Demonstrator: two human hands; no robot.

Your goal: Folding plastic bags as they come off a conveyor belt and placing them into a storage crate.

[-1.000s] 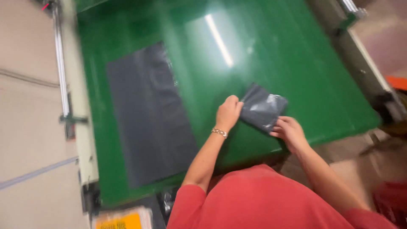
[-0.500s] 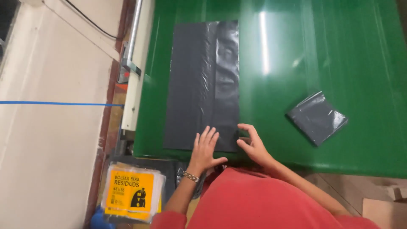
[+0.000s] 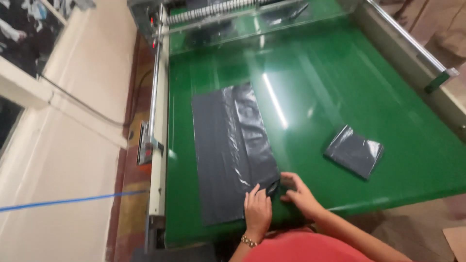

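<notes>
A long dark grey plastic bag (image 3: 228,150) lies flat on the green table (image 3: 330,92), running away from me. My left hand (image 3: 257,209) rests palm down on its near right corner. My right hand (image 3: 296,189) sits just beside it, fingers pinching the bag's near right edge, which is lifted slightly. A folded dark grey bag (image 3: 354,151) lies as a small square to the right, apart from both hands. A bracelet is on my left wrist.
A metal rail (image 3: 156,97) runs along the table's left side, with a roller unit (image 3: 218,12) at the far end. Another rail (image 3: 412,41) borders the right. A blue line crosses the pale floor (image 3: 63,160) at left.
Both hands left the small folded bag at right and moved to the near end of the long flat bag. The camera view has shifted and tilted upward.
</notes>
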